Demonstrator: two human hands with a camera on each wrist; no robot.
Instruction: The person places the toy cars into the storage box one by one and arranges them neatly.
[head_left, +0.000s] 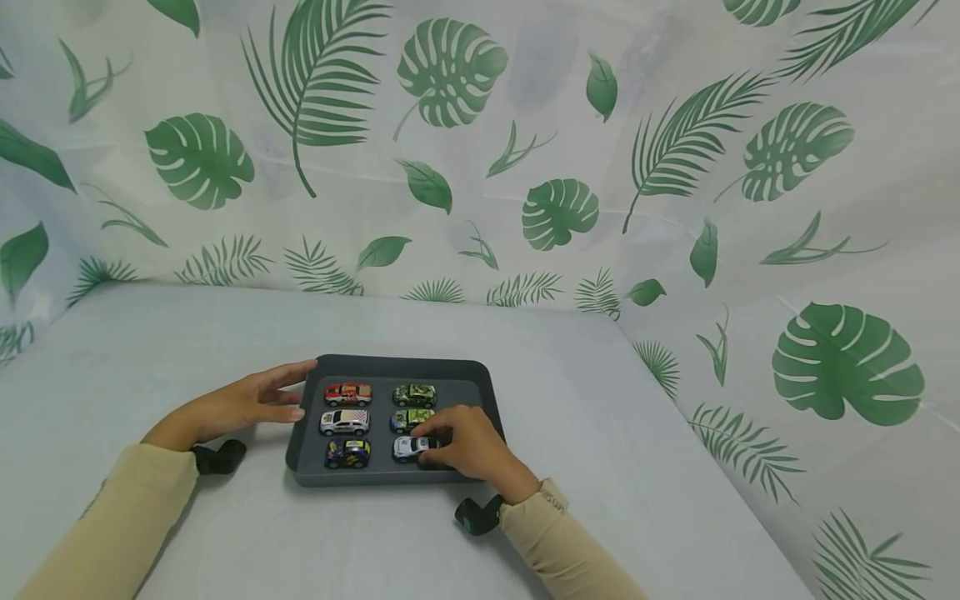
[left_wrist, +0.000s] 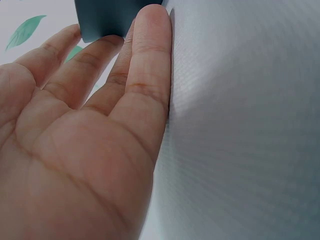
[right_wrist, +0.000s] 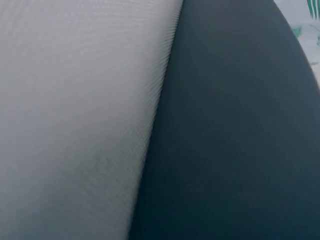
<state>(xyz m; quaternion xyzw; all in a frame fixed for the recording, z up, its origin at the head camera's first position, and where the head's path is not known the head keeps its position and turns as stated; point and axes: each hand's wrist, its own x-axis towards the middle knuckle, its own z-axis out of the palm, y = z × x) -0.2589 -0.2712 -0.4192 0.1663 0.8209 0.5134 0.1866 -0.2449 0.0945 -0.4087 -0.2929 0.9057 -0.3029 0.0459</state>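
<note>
A dark grey tray [head_left: 390,477] holds several toy cars in two columns. My right hand [head_left: 472,446] reaches over its right side, with thumb and forefinger pinching the white and black toy car [head_left: 408,449] at the front of the right column. Behind that car sit a green-yellow toy car [head_left: 405,419] and a camouflage toy car [head_left: 415,395]. On the left, my left hand [head_left: 240,407] touches the tray's side with its fingers extended; the left wrist view shows its palm and fingertips against the tray wall [left_wrist: 107,22]. The right wrist view shows only the tray's outer wall [right_wrist: 230,130] and the tablecloth.
The left column has a red toy car [head_left: 348,394], a white toy car [head_left: 345,422] and a dark blue toy car [head_left: 347,453]. A white cloth [head_left: 600,500] covers the table. Behind it hangs a leaf-patterned backdrop [head_left: 487,225]. Black wrist cameras sit beneath both wrists.
</note>
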